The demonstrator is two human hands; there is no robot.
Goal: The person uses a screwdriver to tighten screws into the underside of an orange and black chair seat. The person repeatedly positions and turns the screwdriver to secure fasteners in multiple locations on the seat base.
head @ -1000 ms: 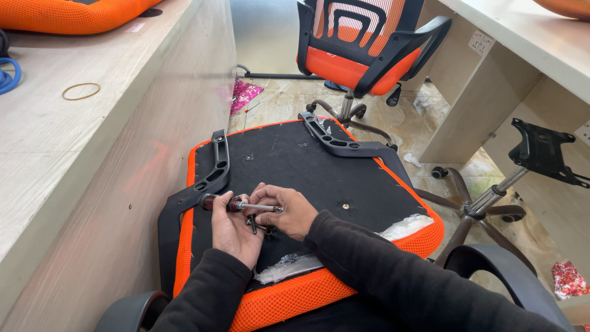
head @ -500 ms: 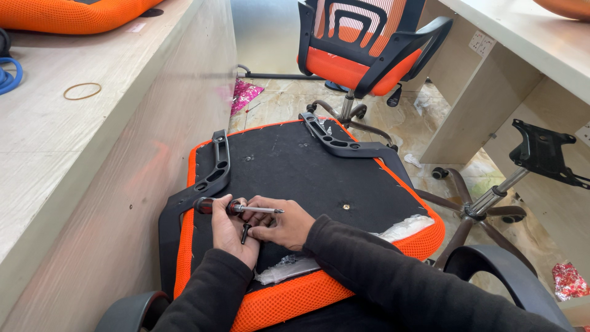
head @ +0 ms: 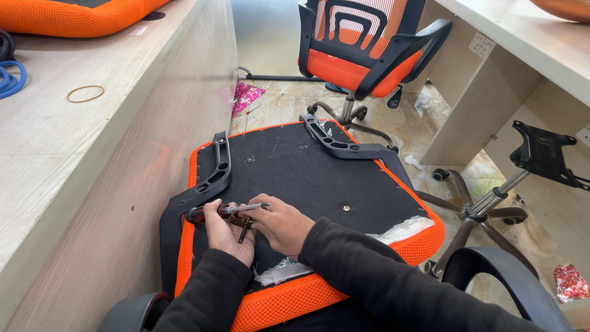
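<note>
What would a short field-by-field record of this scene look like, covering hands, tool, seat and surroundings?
left hand: grips the screwdriver with dark red handle and metal shaft
right hand: at the shaft, pinching a small dark bolt
work surface: upturned orange mesh seat with black underside
fitted part: black plastic armrest bracket
behind: assembled orange-and-black office chair
right: bare chair base with castors

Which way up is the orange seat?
Upside down: the orange seat shows its black underside up, armrest brackets on top; both hands rest on it.
</note>
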